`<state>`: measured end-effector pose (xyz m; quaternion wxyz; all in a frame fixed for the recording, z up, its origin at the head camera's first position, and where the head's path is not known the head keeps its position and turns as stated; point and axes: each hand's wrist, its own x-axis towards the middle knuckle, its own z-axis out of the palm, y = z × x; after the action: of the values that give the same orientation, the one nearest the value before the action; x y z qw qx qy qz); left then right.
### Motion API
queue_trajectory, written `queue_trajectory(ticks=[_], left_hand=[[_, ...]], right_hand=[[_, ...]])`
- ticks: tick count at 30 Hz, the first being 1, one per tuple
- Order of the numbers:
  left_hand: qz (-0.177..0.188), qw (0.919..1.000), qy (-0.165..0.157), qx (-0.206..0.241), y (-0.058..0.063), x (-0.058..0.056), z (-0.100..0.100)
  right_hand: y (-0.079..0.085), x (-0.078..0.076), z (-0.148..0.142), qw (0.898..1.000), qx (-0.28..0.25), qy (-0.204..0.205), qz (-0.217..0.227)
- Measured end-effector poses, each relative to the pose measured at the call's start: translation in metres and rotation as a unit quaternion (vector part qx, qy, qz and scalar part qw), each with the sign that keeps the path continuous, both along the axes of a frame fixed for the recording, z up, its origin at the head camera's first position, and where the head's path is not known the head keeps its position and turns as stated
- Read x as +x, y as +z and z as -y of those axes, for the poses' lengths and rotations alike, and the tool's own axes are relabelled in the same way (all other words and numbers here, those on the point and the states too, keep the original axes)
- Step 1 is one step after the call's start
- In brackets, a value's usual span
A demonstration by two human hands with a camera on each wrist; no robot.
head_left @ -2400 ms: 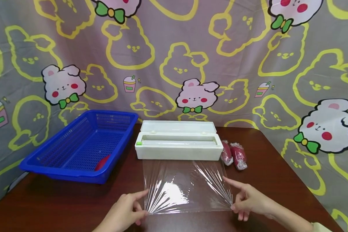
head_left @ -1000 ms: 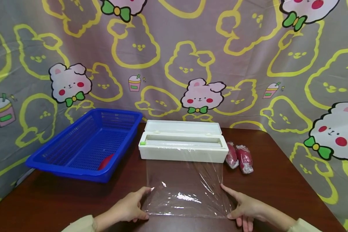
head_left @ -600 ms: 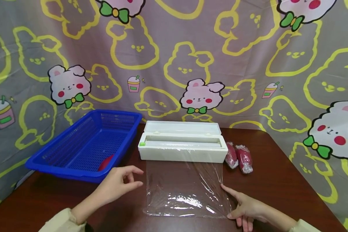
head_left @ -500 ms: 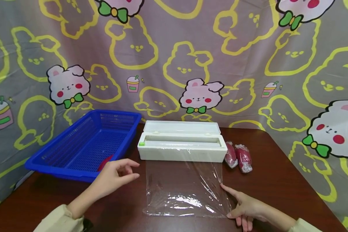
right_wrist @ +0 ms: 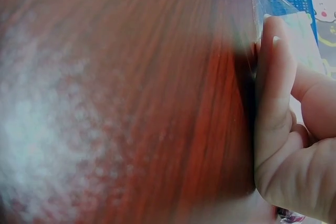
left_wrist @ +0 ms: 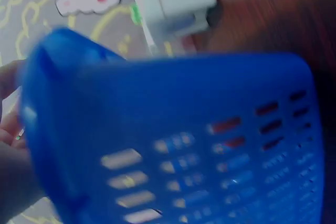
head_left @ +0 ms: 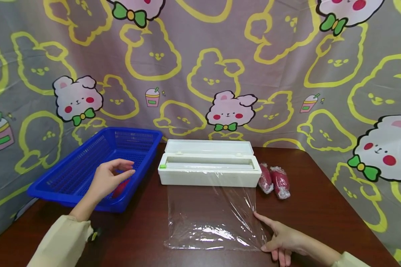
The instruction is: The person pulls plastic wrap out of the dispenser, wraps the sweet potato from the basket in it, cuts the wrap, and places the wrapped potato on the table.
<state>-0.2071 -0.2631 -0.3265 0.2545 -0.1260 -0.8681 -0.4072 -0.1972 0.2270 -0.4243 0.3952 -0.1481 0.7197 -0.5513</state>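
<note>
My left hand (head_left: pixel 107 178) is over the blue plastic basket (head_left: pixel 87 200), thumb and fingers apart and bent, with nothing between them. Below its fingertips lies a red object (head_left: pixel 121 189), partly hidden by the basket's near wall. In the left wrist view the slotted basket wall (left_wrist: pixel 157 93) hides most of the view past the hand (left_wrist: pixel 13 145). My right hand (head_left: pixel 282 237) pinches the near right corner of a sheet of clear cling film (head_left: pixel 207 211), index finger stretched along its right edge. The film runs out of a white dispenser box (head_left: pixel 208 178) with its lid raised.
Two red film-wrapped bundles (head_left: pixel 280 182) lie to the right of the dispenser, their ends twisted. A small green slider (head_left: pixel 162 166) sits at the box's left end. Behind the brown table (head_left: pixel 307 193) hangs a patterned cloth (head_left: pixel 173 44).
My left hand has let go of the film's left corner and moved left and away over the basket. The right hand has stayed on its corner; the film's left side lies looser.
</note>
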Motion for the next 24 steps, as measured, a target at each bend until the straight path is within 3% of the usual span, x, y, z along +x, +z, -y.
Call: queue_trajectory(ticks=[6, 15, 20, 24], left_hand=[[0.079, 0.9964, 0.018, -0.026, -0.007, -0.016, 0.021], [0.146, 0.9866, 0.012, -0.071, -0.017, -0.026, 0.039], [0.186, 0.9732, 0.001, -0.135, -0.022, -0.029, 0.044], [0.233, 0.9592, -0.008, -0.16, -0.021, -0.029, 0.042]], right_hand=[[0.001, 0.0, 0.001, 1.0, -0.001, 0.002, -0.002], [0.001, -0.002, 0.004, 1.0, 0.006, 0.003, 0.002], [0.001, -0.001, 0.004, 1.0, 0.002, 0.001, -0.006], [0.001, 0.001, 0.003, 1.0, 0.003, -0.001, -0.009]])
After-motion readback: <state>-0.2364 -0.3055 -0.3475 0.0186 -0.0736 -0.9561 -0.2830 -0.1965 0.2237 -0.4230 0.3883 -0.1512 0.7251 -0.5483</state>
